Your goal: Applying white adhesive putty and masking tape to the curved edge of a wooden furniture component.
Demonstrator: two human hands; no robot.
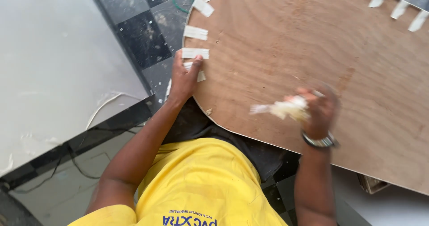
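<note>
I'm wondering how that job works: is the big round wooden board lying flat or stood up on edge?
Lying flat. The plywood board shows its broad face upward; the left hand presses on its rim beside white tape strips.

L grip (184, 76) presses a pale strip (195, 53) onto the plywood panel (290, 43) edge; R grip (318, 112), well apart, clutches a blurred whitish brush (281, 108) over the panel.

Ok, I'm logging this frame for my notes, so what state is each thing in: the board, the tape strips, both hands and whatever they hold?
Round plywood board: lying flat, rim overhanging the tiled floor.
Tape strips: stuck along the rim, ends sticking out.
Left hand: pressing a strip at the rim.
Right hand: motion-blurred, closed on a pale wad.
Pale wad: gripped, blurred, kind unclear.
Wristwatch: on the right wrist.
</note>
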